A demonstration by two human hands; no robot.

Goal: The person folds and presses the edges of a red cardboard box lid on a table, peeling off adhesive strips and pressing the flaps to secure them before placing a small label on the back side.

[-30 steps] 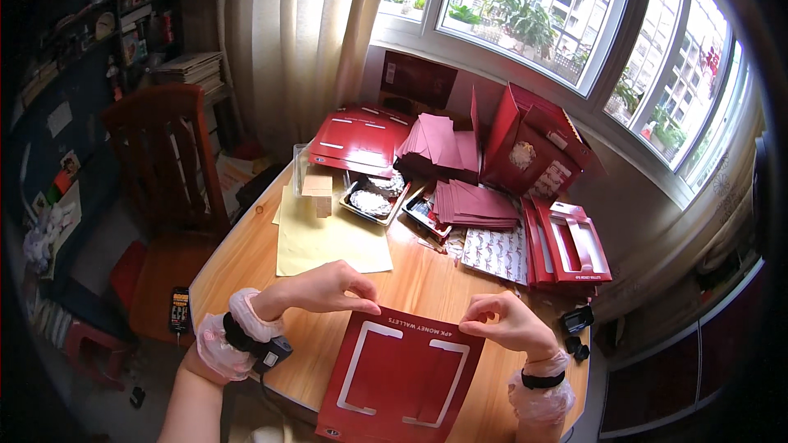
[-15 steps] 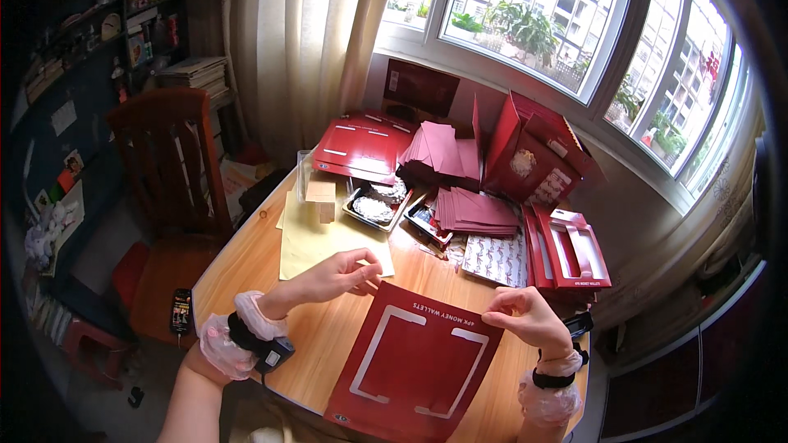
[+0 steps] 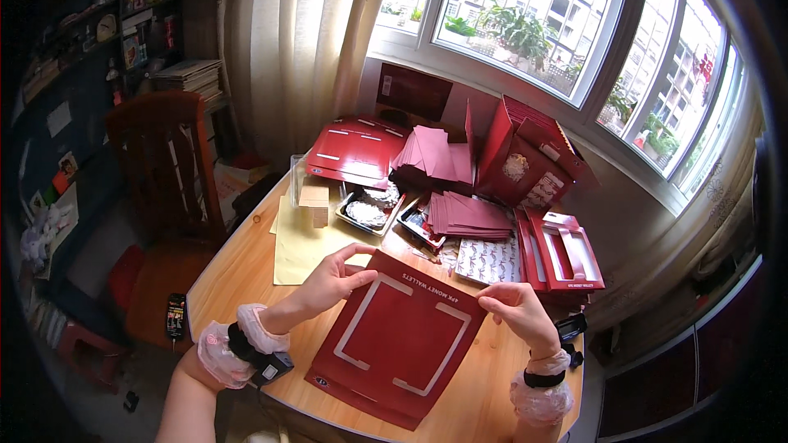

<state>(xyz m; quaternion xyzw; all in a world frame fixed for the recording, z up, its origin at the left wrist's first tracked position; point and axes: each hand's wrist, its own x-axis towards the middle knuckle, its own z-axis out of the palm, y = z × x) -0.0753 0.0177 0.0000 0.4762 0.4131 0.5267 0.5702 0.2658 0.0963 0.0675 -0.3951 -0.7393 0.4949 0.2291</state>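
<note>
Clock reference: dial centred on the card, 12 straight up the view.
Card: red (image 3: 406,328), held slanted above the table (image 3: 497,373) at the near side; contact with the tabletop cannot be confirmed.
Card face: white bracket-shaped markings enclose the central panel.
Card lettering: one line of white capitals (image 3: 428,284) along the upper edge, legible; round emblem (image 3: 322,381) at 8 o'clock, too small to read.
Left hand: at 11 o'clock (image 3: 328,280), fingers bent, thumb and index at the card's upper-left corner; cannot tell whether they press together on it.
Right hand: at 3 o'clock (image 3: 524,313), thumb and index pinching the card's upper-right corner.
Yellow paper: between 10 and 11 o'clock (image 3: 295,267), flat, wood blocks (image 3: 314,199) on it.
Foil tray: near 12 o'clock (image 3: 365,213), crumpled silver contents.
Mauve stack: 1 o'clock (image 3: 469,217), beside the patterned sheet (image 3: 491,260).
Red box: 1 o'clock (image 3: 525,166), below the window (image 3: 525,20).
Cut-out box: 2 o'clock (image 3: 584,267), small white print on its near edge, not resolved.
Phone: 9 o'clock (image 3: 175,316), on the chair (image 3: 164,267), screen lit.
</note>
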